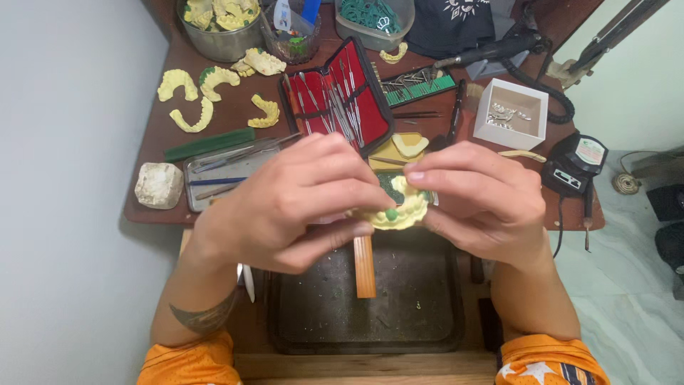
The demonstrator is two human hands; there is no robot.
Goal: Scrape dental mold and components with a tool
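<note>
Both hands pinch a pale yellow dental cast (399,212) above the desk's (153,135) front edge, left hand (288,203) gripping its near side, right hand (481,199) its far side, over a dark tray (406,306), before the open red instrument case (342,100).

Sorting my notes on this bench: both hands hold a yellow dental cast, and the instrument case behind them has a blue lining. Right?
Not quite. The head view shows the open instrument case lined red, not blue. Both the left hand and right hand do hold the yellow dental cast.

my hands (399,203): bare, no gloves or rings | my left forearm: dark band tattoo (206,316) | my shorts (191,363): orange, white star
</note>
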